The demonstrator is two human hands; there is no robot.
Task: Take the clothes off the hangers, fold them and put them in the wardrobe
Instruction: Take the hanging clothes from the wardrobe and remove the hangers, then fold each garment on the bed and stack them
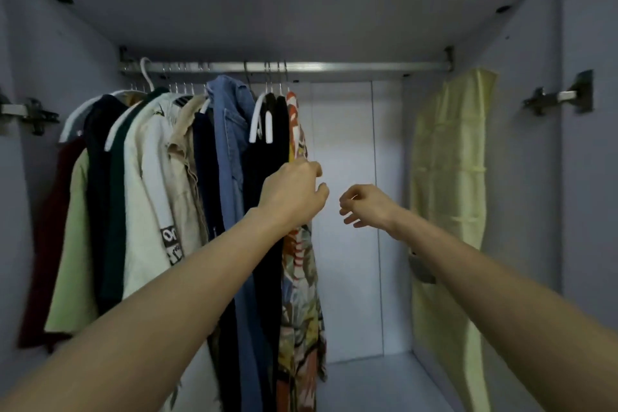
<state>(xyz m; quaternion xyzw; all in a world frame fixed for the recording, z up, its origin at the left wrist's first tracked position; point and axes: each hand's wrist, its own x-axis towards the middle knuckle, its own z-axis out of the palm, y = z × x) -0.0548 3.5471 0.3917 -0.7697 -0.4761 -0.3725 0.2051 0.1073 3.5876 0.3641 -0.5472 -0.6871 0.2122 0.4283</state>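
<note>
The left hand [294, 192] reached up to the patterned shirt [299, 278] at the right end of the row, its fingers curled at the fabric's edge; whether they actually pinched it could not be told. The right hand [363, 206] hung just right of it, fingers loosely curled, holding nothing. Left of the shirt, a full row of clothes [150, 184] hung on hangers [261, 117] from the wardrobe rail [351, 67], with bare rail to the right. No folded garment showed on the wardrobe floor [374, 381], so the task looked barely begun: nearly every piece remained to be unhung, folded and stowed.
</note>
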